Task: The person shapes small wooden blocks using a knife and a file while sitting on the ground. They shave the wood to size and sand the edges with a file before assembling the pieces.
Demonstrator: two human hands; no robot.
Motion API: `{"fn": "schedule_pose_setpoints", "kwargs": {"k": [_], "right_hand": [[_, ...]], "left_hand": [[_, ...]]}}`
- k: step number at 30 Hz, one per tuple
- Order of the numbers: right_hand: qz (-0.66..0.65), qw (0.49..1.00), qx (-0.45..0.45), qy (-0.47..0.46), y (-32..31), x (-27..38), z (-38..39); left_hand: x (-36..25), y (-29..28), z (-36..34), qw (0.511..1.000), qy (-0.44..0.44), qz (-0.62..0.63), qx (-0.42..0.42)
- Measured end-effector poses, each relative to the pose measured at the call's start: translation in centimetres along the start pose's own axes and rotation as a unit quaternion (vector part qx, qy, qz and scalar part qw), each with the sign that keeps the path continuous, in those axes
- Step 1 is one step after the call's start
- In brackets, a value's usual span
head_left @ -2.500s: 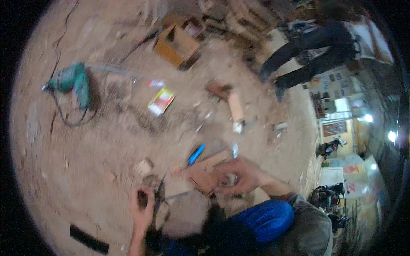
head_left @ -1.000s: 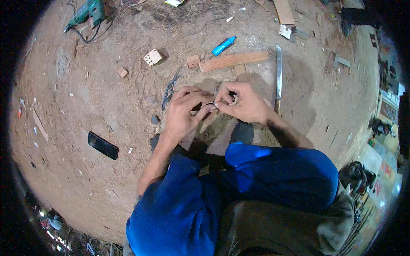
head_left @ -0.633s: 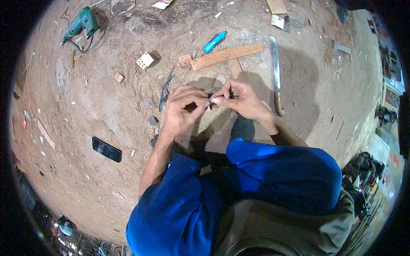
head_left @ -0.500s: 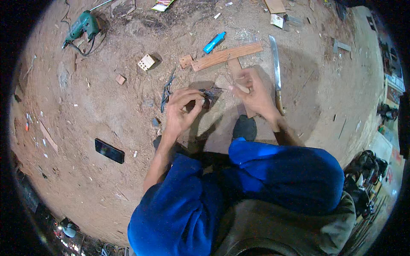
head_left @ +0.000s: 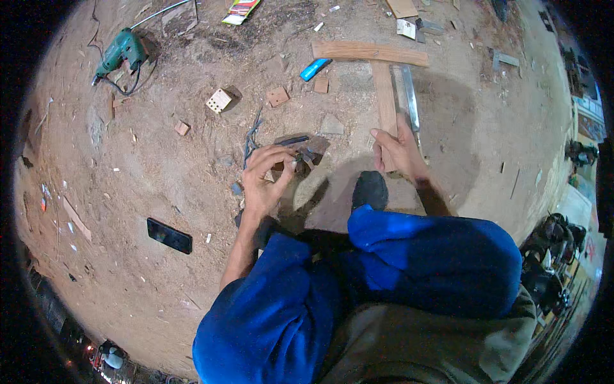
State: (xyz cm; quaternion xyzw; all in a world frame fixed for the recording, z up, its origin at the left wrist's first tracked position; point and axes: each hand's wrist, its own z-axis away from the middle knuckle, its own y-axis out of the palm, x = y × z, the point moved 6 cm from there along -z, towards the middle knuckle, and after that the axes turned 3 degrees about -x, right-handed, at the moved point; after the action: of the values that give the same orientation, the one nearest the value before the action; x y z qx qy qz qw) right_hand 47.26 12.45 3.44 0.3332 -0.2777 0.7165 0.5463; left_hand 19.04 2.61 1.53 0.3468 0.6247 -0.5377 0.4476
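Note:
My right hand (head_left: 401,153) is closed round the lower end of the stem of a T-shaped wooden piece (head_left: 384,89), whose long crossbar lies at the far end. Beside that stem lies a long-bladed knife (head_left: 411,99), its handle largely hidden by the hand. My left hand (head_left: 268,176) is bent into a pinch low over the ground, with small dark pieces (head_left: 308,157) at its fingertips; their kind is unclear. Thin dark strips (head_left: 251,137) lie just beyond the left hand. A blue tool (head_left: 313,69) rests under the crossbar's left end.
Small wooden blocks (head_left: 277,96) and a pale block with dark holes (head_left: 219,100) lie on the sandy ground. A green power drill (head_left: 120,52) is at the far left, a black phone (head_left: 169,235) at the near left. A small metal square (head_left: 505,60) lies far right.
My right hand has come down onto the T-shaped piece's stem and closed on it. The piece has swung and shifted far and right, uncovering a small block. My left hand still pinches near the dark pieces.

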Motion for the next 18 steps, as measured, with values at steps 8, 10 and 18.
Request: {"fn": "schedule_pose_setpoints", "kwargs": {"k": [8, 10, 18], "right_hand": [[0.079, 0.995, 0.035, -0.044, -1.6, -0.6, -0.6], [-0.047, 0.998, -0.015, -0.045, -1.3, -1.0, -1.9], [-0.122, 0.989, -0.060, -0.050, -2.6, -0.5, -2.9]], "left_hand": [[-0.3, 0.0, -0.3, 0.999, 0.034, -0.013, 0.007], [0.0, 0.0, -0.2, 1.000, 0.018, -0.004, 0.002], [-0.1, -1.2, -0.1, 1.000, -0.005, -0.012, -0.002]]}}
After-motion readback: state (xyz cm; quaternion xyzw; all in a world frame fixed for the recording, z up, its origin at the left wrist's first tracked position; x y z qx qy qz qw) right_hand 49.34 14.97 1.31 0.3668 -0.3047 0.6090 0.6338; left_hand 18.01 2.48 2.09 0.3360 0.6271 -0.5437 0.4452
